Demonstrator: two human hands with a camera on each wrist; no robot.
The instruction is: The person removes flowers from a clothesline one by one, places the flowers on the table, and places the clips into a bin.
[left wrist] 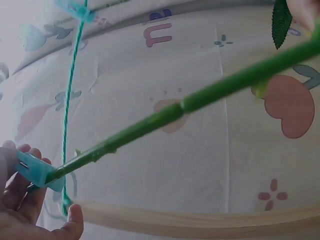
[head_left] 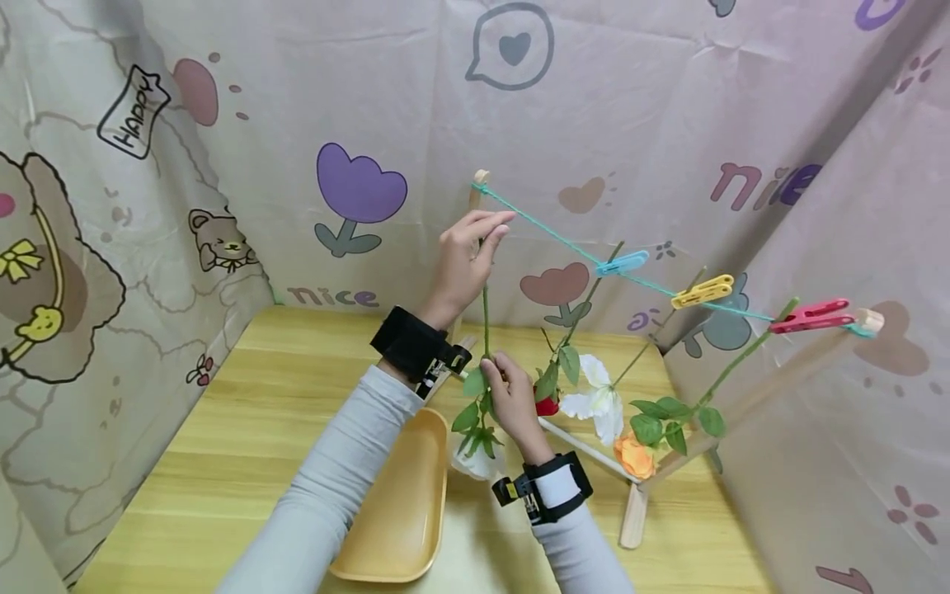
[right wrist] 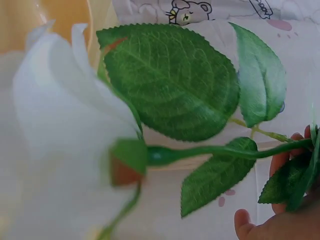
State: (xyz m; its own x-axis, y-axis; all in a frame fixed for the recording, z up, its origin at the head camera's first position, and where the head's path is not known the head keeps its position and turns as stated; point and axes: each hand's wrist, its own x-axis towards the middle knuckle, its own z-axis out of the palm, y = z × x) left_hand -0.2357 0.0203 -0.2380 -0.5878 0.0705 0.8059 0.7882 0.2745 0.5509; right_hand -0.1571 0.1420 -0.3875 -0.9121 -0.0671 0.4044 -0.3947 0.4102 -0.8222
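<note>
My left hand [head_left: 462, 266] is raised near the left end of a teal string [head_left: 552, 231]. In the left wrist view its fingers hold a light blue clothespin [left wrist: 36, 169], which meets the string and the end of a green stem [left wrist: 135, 131]. The head view hides this clothespin behind the hand. Lower down, my right hand [head_left: 514, 400] pinches the same stem among its leaves [right wrist: 170, 80]. A white rose [right wrist: 60, 130] hangs head down below the right hand. Exactly how the clothespin's tips bite is unclear.
Along the string, blue [head_left: 622, 263], yellow [head_left: 701, 291] and red [head_left: 811, 316] clothespins hold hanging flowers: a red one [head_left: 547, 406], a white one [head_left: 597, 400] and an orange one [head_left: 635, 455]. A wooden frame [head_left: 779, 388] carries the string. A tan tray [head_left: 393, 503] lies at front left.
</note>
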